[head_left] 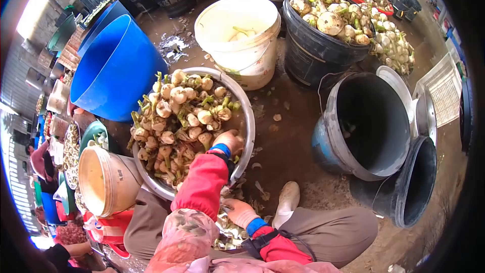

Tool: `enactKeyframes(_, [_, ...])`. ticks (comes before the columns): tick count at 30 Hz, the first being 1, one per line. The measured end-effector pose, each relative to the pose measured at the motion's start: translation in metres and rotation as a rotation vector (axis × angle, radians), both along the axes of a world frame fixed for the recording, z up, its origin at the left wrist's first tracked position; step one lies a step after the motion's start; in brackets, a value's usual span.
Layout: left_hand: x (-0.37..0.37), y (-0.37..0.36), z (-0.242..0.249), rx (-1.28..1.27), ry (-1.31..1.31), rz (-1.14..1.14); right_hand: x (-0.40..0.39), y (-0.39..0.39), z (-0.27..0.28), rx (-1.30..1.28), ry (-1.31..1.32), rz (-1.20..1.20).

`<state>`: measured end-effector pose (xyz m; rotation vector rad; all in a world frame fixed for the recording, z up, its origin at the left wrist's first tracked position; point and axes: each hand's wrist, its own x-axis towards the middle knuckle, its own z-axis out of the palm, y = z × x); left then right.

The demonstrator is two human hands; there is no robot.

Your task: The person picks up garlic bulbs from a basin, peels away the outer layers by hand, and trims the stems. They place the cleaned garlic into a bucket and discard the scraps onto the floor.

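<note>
A metal basin (248,116) holds a heap of pale bulbs (178,95) with green stalks. My left hand (230,142) reaches inside its near right edge, beside the bulbs, with its fingertips hidden. Lower down, my right hand (239,212) is closed near my lap, outside the basin. What it holds, if anything, is too unclear to name. Pale peelings (230,232) lie below and beside it. Both wrists have blue bands and red cuffs.
A blue tub (113,71) and a cream bucket (106,179) stand left. Beyond the basin are a white bucket (262,45) and a black bucket of bulbs (318,53). An open dark bucket (374,126) leans right. Another person (40,159) is far left.
</note>
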<state>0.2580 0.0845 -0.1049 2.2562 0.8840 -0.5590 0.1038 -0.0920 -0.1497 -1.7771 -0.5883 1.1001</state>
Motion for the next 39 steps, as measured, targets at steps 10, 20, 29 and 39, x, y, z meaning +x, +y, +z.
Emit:
enactKeyframes(10, [-0.122,-0.008,0.053,-0.401,-0.393,0.148,0.012,0.003,0.025,0.168,0.187,-0.499])
enactKeyframes(20, [-0.255,-0.064,0.063,-0.290,-0.626,0.375,0.006,0.011,0.071,0.449,0.541,-0.374])
enactKeyframes(29, [-0.251,-0.102,0.077,0.551,-0.488,0.107,-0.011,0.015,0.058,0.369,0.348,-0.341])
enactKeyframes(39, [-0.281,-0.078,0.081,-1.527,-0.904,1.117,-0.003,0.000,0.075,0.584,0.499,-0.216])
